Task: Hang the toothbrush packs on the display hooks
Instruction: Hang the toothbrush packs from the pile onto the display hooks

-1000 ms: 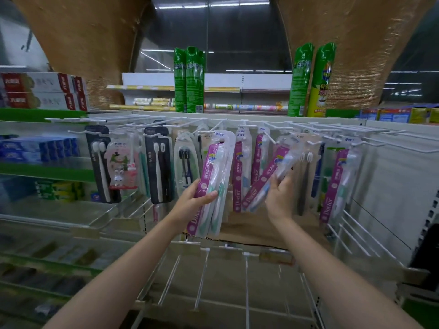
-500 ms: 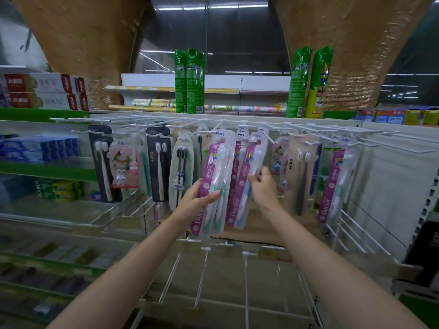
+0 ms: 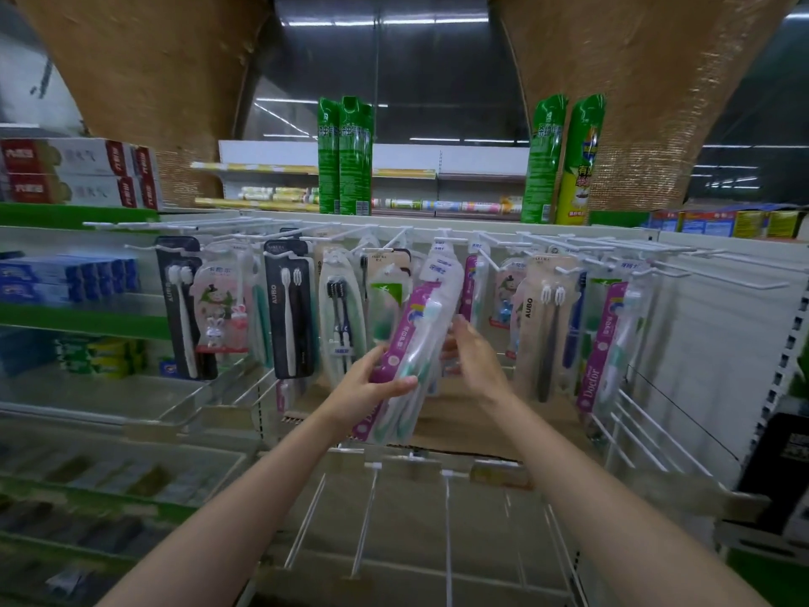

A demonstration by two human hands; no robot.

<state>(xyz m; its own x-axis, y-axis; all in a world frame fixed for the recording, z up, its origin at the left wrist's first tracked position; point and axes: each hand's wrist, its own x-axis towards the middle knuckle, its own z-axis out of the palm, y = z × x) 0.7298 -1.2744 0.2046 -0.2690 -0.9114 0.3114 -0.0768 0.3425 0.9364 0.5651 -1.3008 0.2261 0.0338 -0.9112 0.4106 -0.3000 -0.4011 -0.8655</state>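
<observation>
My left hand (image 3: 365,389) grips a small stack of purple-and-clear toothbrush packs (image 3: 413,339) by their lower half, tilted with the tops leaning right. My right hand (image 3: 470,357) is just right of the stack with fingers relaxed, touching its right edge and holding nothing. A row of white display hooks (image 3: 442,240) runs across the panel above, carrying many hanging packs. One purple pack (image 3: 473,278) hangs on a hook right behind the held stack, and another purple pack (image 3: 606,343) hangs further right.
Black and beige toothbrush packs (image 3: 289,308) hang to the left and right. Bare white hooks (image 3: 722,278) stick out at the right end. Wire shelf dividers (image 3: 372,519) lie below my arms. Green spray cans (image 3: 346,155) stand on top of the rack.
My right hand let go of the purple pack it had put on a hook and came down left to the stack. My left hand tilted the stack towards the right.
</observation>
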